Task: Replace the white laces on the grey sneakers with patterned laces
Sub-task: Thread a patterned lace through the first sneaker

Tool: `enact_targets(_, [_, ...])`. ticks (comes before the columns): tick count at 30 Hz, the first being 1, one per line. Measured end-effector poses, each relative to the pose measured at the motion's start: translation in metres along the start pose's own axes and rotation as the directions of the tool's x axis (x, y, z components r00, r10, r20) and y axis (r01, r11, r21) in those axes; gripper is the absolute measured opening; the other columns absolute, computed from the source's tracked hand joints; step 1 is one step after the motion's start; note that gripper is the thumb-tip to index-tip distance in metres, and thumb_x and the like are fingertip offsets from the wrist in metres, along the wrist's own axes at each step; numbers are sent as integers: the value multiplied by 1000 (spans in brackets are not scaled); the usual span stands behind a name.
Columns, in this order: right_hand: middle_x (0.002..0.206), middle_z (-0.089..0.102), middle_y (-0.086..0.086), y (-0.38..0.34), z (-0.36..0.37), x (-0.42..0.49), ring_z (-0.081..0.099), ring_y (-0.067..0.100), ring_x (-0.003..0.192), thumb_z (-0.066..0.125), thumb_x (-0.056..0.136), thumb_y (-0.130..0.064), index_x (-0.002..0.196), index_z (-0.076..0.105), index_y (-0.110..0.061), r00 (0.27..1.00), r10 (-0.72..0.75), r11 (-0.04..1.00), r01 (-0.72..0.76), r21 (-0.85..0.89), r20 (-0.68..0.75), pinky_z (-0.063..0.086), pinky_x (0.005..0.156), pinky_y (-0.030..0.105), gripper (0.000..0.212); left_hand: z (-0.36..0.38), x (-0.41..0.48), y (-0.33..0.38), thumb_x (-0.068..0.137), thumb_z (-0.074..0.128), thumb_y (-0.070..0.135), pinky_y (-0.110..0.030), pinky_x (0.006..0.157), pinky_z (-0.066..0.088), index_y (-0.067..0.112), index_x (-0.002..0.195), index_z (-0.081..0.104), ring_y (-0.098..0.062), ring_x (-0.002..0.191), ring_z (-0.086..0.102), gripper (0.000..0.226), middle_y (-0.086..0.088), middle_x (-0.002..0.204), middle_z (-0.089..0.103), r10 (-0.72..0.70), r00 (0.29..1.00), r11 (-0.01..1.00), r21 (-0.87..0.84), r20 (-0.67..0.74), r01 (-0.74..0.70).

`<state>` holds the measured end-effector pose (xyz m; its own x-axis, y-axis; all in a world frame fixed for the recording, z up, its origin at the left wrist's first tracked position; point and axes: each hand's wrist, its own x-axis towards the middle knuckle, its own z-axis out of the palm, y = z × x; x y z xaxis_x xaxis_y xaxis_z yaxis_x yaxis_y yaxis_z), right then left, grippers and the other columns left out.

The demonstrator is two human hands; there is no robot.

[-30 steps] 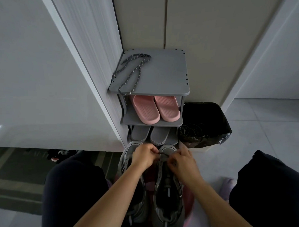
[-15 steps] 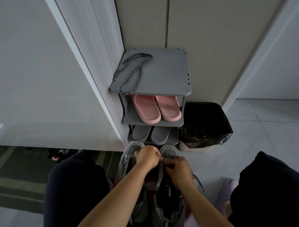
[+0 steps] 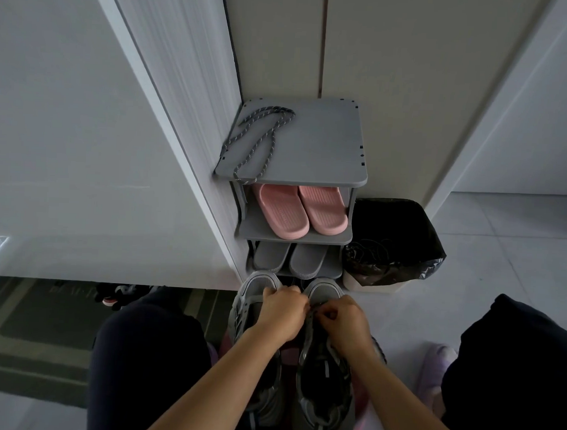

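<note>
Two grey sneakers stand side by side between my knees, toes pointing away from me: the left sneaker (image 3: 255, 311) and the right sneaker (image 3: 325, 379). Both hands meet over the front eyelets of the right sneaker. My left hand (image 3: 282, 314) and my right hand (image 3: 344, 323) are closed, pinching what looks like its lace; the lace itself is hidden by the fingers. A patterned dark-and-light lace (image 3: 258, 139) lies looped on the top of the grey shoe rack (image 3: 324, 145).
The rack holds pink slippers (image 3: 300, 210) on its middle shelf and grey slippers (image 3: 290, 257) below. A bin lined with a black bag (image 3: 393, 242) stands right of the rack. A wall edge lies left, my knees flank the sneakers, and a purple slipper (image 3: 436, 374) is at right.
My right hand has moved back in toward the left hand; both now sit close together over the right sneaker's front eyelets. The sneakers and the rack have not moved.
</note>
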<state>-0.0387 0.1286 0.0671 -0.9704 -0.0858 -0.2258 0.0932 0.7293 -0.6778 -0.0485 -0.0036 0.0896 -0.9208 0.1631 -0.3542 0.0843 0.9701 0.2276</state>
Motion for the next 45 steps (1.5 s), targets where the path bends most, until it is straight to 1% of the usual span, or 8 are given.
enact_targets(5, [78,41,-8,1,-5,5,41,-1,61,62,80,-14,70,61,-22,998,-21,1000,21,6,66,33,54,9,14,-12,-29,2,93,45,37,-38,116,2,18,140,34,-21,133,34,51,-5,134,52,8,981,962,-269,193,45])
enact_targets(24, [99,53,3,-13,-10,3,56,25,92,49,87,-21,82,59,-10,973,-104,948,159,-274,204,42,76,30,15,4,-24,12,94,39,30,-38,114,14,15,120,56,-23,117,52,34,-9,118,62,-129,991,991,-40,39,130])
enact_targets(29, [55,36,-5,-20,-41,-5,35,8,55,52,83,-9,47,40,-22,927,-26,986,-39,163,375,28,54,23,40,11,-21,15,94,37,18,-37,109,21,16,113,61,-22,111,54,31,-8,116,62,-130,990,990,55,-45,132])
enact_targets(32, [51,37,-4,-18,-71,-24,32,8,50,61,66,-10,46,46,-20,892,-82,796,-210,567,445,30,52,20,27,13,-20,16,94,35,13,-35,110,20,14,110,61,-20,112,54,31,-7,117,61,-154,987,985,73,-53,157])
enact_targets(36, [46,37,-4,-7,-133,-27,36,10,43,79,29,-15,42,46,-18,960,-135,77,-236,969,245,43,46,21,35,15,-19,21,93,35,10,-40,112,18,11,114,59,-22,115,51,31,-7,119,58,-155,988,979,134,-1,154])
enact_targets(38, [48,37,-7,-8,-157,-21,34,8,44,79,32,-22,44,44,-21,984,-140,-52,-122,991,114,44,48,20,37,13,-21,24,94,36,13,-38,113,19,11,116,57,-21,114,52,30,-8,120,58,-175,984,980,90,-24,177])
enact_targets(42, [50,41,-5,-24,-152,-9,36,9,44,81,39,-30,48,48,-20,963,-216,115,-139,984,162,47,52,22,36,9,-23,22,93,46,30,-36,112,24,22,140,34,-20,124,44,49,-3,133,46,-156,983,971,-200,-101,133])
enact_targets(45, [56,45,-1,-45,-126,-3,38,9,48,73,64,-29,51,56,-15,919,-285,308,-180,934,271,45,61,25,25,1,-19,24,90,55,32,-29,102,36,19,128,54,-19,117,47,40,-3,124,49,-57,989,923,-384,-134,1])
